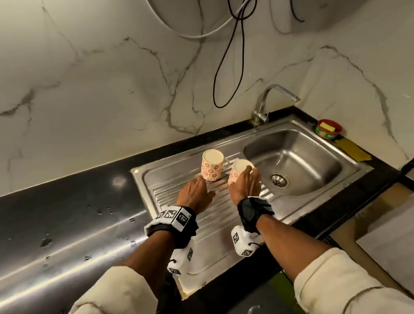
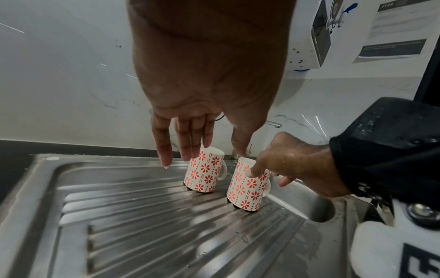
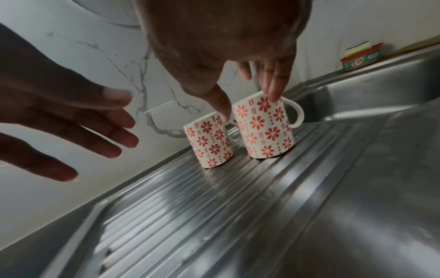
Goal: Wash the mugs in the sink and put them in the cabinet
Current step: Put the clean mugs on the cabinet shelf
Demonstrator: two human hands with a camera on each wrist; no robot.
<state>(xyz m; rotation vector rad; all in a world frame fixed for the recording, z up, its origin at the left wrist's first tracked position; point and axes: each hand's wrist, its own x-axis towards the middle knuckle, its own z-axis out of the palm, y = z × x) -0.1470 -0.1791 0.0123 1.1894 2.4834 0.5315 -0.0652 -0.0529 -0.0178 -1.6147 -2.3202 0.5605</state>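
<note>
Two white mugs with red flower prints stand upright side by side on the ribbed drainboard [image 1: 207, 229] of the steel sink. My right hand [image 1: 245, 182] pinches the right mug [image 1: 233, 177] [image 2: 245, 190] [image 3: 264, 129] at its rim, thumb on the near side and fingers over the far edge by the handle. My left hand [image 1: 196, 191] hovers open with straight fingers just in front of the left mug [image 1: 211, 170] [image 2: 204, 173] [image 3: 209, 144], holding nothing. Whether its fingertips touch that mug I cannot tell.
The sink basin [image 1: 301, 163] with its drain lies to the right, the faucet [image 1: 266, 101] behind it. A red soap tub with a sponge [image 1: 328, 128] and a yellow cloth [image 1: 353, 149] sit at the far right corner. Wet black counter [image 1: 56, 220] stretches left. Cables [image 1: 238, 41] hang on the marble wall.
</note>
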